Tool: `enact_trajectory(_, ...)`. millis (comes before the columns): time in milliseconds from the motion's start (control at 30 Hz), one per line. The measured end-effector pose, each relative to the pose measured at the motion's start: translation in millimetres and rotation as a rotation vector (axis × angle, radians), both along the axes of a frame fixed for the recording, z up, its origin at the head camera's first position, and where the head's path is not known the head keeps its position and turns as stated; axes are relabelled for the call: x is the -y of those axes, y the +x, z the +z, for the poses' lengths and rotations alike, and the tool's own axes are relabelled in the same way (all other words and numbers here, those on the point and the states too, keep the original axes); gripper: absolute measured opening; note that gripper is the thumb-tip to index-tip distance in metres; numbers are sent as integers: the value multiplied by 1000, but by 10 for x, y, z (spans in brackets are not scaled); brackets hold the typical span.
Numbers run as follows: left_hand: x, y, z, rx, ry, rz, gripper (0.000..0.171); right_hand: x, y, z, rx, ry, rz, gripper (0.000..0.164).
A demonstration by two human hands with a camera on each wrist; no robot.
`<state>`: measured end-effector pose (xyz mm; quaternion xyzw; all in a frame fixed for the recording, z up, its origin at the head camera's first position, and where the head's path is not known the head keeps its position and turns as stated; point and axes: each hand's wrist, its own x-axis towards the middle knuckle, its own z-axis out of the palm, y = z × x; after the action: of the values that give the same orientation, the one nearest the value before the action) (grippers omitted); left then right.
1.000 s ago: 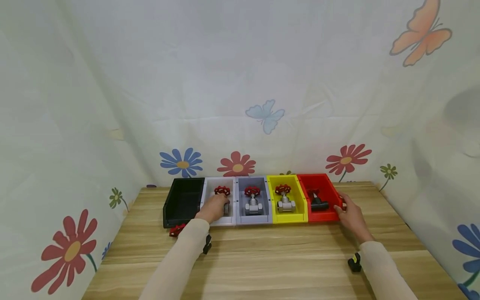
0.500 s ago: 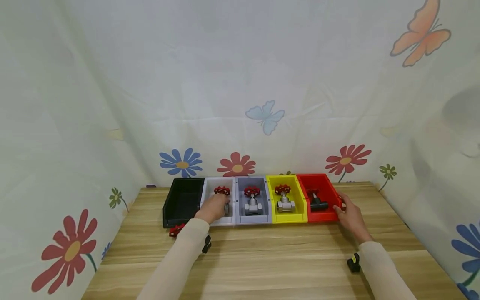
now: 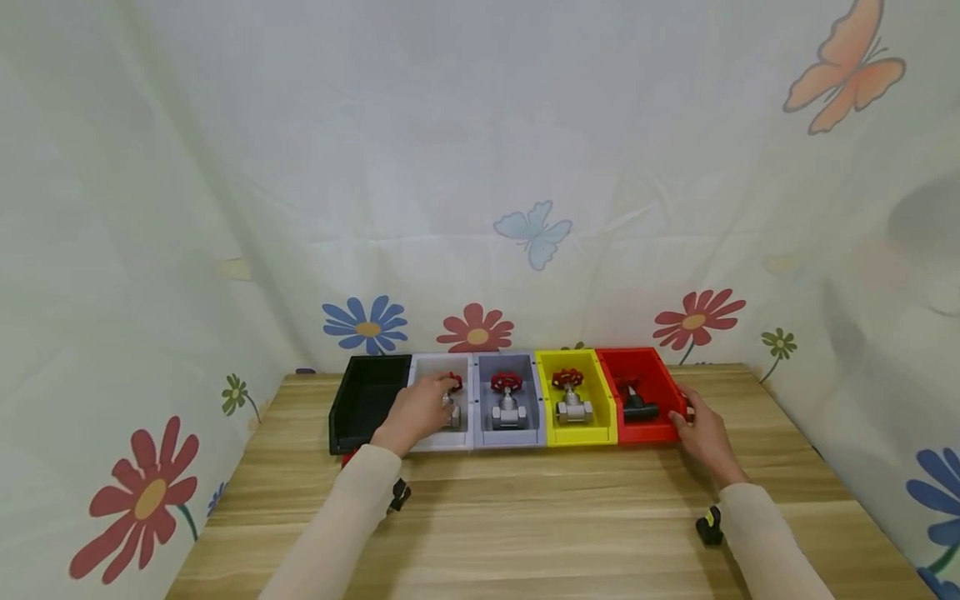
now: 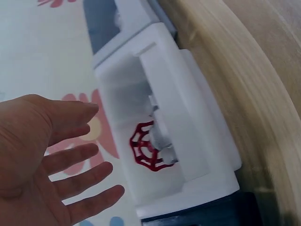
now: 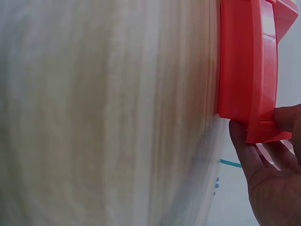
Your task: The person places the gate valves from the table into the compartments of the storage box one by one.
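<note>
My left hand [image 3: 422, 407] hovers over the white bin [image 4: 162, 47], fingers loosely extended and apart from anything. In that bin lies a metal gate valve [image 4: 153, 146] with a red handwheel, partly covered by the hand in the head view. My right hand [image 3: 707, 435] grips the outer side wall of the red bin [image 5: 242, 66], thumb over the rim and fingers outside. Inside the red bin lies a dark tee-shaped valve [image 3: 639, 408] with a red handwheel.
A grey-blue bin [image 3: 510, 439] and a yellow bin [image 3: 581, 437] each hold a metal valve. The black bin [image 3: 367, 442] ends the row at left. A red piece [image 3: 347, 457] peeks out before it, mostly hidden by the left arm. Patterned cloth hangs behind the table.
My left hand has let go of the valve in the white bin and drawn up and slightly left, its fingers loosening. The right hand has stayed on the red bin.
</note>
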<state>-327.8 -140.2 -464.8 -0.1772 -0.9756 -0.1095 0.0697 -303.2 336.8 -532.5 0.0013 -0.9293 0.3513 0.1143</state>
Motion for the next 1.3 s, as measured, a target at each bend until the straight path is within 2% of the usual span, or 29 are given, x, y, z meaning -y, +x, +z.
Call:
enact_trajectory(167, 9, 118, 78, -44, 6, -11, 45, -6, -1, 0, -4, 3, 2, 58)
enact_trajectory(433, 17, 336, 188, -51, -1, -1, 51, -1, -8, -10, 4, 0, 1, 58)
enact_trajectory(600, 34, 449, 221, -83, -7, -17, 52, -6, -20, -24, 4, 0, -9, 58)
enact_trajectory(1000, 110, 770, 256, -166, -61, -47, 52, 0, -20, -31, 1, -8, -14, 59)
enact_trajectory(1167, 168, 905, 236, -163, -75, -54, 55, 4, -8, -19, -7, -6, -12, 58)
enact_trajectory(1300, 234, 996, 189, -144, -77, -35, 54, -4, -6, -13, -10, -8, -4, 58)
